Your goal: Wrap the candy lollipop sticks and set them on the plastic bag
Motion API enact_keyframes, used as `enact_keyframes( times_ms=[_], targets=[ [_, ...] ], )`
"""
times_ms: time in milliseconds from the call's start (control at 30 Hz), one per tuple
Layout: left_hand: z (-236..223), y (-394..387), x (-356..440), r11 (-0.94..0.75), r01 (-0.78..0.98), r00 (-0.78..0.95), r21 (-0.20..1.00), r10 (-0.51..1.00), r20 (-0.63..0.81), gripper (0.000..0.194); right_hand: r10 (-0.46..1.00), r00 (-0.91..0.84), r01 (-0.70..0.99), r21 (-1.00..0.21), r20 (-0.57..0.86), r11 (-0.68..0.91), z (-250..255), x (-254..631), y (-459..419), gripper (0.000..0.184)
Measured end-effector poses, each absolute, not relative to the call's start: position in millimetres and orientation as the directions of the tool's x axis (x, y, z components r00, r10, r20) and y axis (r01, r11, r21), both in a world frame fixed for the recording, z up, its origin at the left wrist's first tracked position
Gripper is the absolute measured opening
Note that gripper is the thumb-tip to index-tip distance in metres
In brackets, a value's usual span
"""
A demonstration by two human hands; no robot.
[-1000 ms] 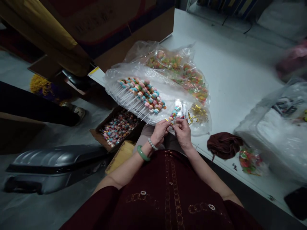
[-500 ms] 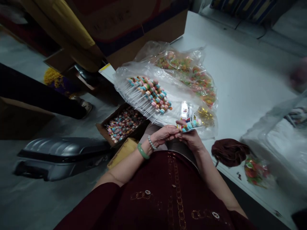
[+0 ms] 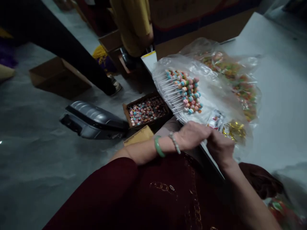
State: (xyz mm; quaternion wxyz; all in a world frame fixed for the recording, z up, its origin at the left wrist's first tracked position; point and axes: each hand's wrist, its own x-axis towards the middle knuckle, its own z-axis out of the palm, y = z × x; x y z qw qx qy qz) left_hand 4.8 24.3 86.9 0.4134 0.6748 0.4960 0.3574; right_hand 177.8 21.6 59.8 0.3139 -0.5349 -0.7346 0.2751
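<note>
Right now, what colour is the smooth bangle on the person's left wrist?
The smooth bangle is pale green, best seen in the head view.

Candy skewers point(image 3: 184, 91) run pink, teal, cream (the blouse point(image 3: 165, 195) maroon, gold-stitched).

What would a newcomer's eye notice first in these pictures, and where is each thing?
The first thing to notice is the fan of colourful candy sticks, lying on a clear plastic bag just above the person's hands. Lower left of it sits a cardboard box full of more candy, and a green bangle stands out on the left arm.
</note>
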Motion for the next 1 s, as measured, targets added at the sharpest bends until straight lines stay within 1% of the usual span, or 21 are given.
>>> enact_keyframes(
  times_ms=[67,100,133,167,200,233,267,300,333,367,433,500,533,633,700,767,800,833,867,933,1000],
  targets=[
    [79,15,21,-0.13,0.274,0.138,0.953,0.986,0.095,0.014,0.991,-0.075,0.472,-0.872,0.109,0.132,56,170,30,0.02],
    [73,13,25,-0.06,0.18,0.078,0.982,0.996,0.047,0.014,0.997,-0.05,0.385,-0.92,0.061,0.076,54,165,31,0.021],
    [66,14,26,0.053,0.055,0.051,0.997,0.997,-0.055,0.019,0.999,-0.031,0.319,-0.947,0.031,0.039,50,160,31,0.022],
    [57,17,23,0.201,-0.085,0.093,0.976,0.977,-0.193,0.027,0.999,-0.005,0.298,-0.954,0.035,0.035,46,156,30,0.022],
    [49,21,17,0.381,-0.21,0.221,0.901,0.916,-0.336,0.036,0.997,0.031,0.313,-0.948,0.068,0.055,42,154,28,0.022],
    [40,25,10,0.567,-0.285,0.412,0.773,0.801,-0.435,0.045,0.991,0.06,0.362,-0.927,0.124,0.094,37,153,25,0.023],
    [32,28,3,0.723,-0.294,0.606,0.625,0.646,-0.463,0.051,0.979,0.076,0.433,-0.891,0.188,0.137,32,154,22,0.025],
    [25,31,-5,0.826,-0.274,0.737,0.493,0.51,-0.444,0.053,0.968,0.06,0.51,-0.842,0.243,0.179,27,157,19,0.027],
    [18,33,-11,0.879,-0.264,0.798,0.397,0.43,-0.422,0.05,0.958,0.005,0.58,-0.781,0.286,0.23,22,161,17,0.028],
    [12,34,-16,0.903,-0.273,0.819,0.331,0.399,-0.413,0.043,0.944,-0.085,0.637,-0.711,0.319,0.298,18,166,15,0.027],
    [4,33,-22,0.9,-0.348,0.791,0.264,0.433,-0.433,0.028,0.853,-0.337,0.688,-0.514,0.399,0.512,12,175,13,0.02],
    [1,29,-24,0.87,-0.435,0.752,0.23,0.492,-0.44,0.017,0.686,-0.573,0.628,-0.298,0.448,0.719,8,181,13,0.017],
    [1,27,-23,0.86,-0.462,0.744,0.217,0.509,-0.432,0.014,0.62,-0.633,0.587,-0.234,0.464,0.775,7,181,13,0.017],
    [8,18,-21,0.903,-0.387,0.805,0.185,0.429,-0.41,0.018,0.541,-0.684,0.545,-0.151,0.489,0.825,9,178,11,0.017],
    [15,11,-22,0.935,-0.281,0.829,0.215,0.35,-0.437,0.026,0.599,-0.658,0.564,-0.228,0.457,0.793,11,173,7,0.014],
    [21,8,-27,0.898,-0.269,0.746,0.349,0.423,-0.513,0.028,0.775,-0.535,0.612,-0.478,0.336,0.63,13,166,3,0.019],
    [23,8,-31,0.845,-0.243,0.688,0.476,0.496,-0.53,0.029,0.885,-0.411,0.624,-0.64,0.219,0.448,13,162,3,0.022],
    [25,10,-35,0.751,-0.192,0.618,0.632,0.593,-0.517,0.028,0.955,-0.294,0.571,-0.792,0.046,0.214,12,159,4,0.024],
    [25,12,-39,0.619,-0.127,0.533,0.775,0.702,-0.473,0.026,0.961,-0.239,0.464,-0.886,-0.141,-0.015,11,156,6,0.024],
    [25,15,-47,0.336,0.034,0.454,0.941,0.834,-0.314,0.025,0.884,-0.315,0.341,-0.91,-0.346,-0.235,10,152,10,0.028],
    [24,15,-53,0.054,0.202,0.44,0.978,0.887,-0.14,0.027,0.67,-0.525,0.162,-0.834,-0.525,-0.527,9,149,12,0.03]
  ],
)
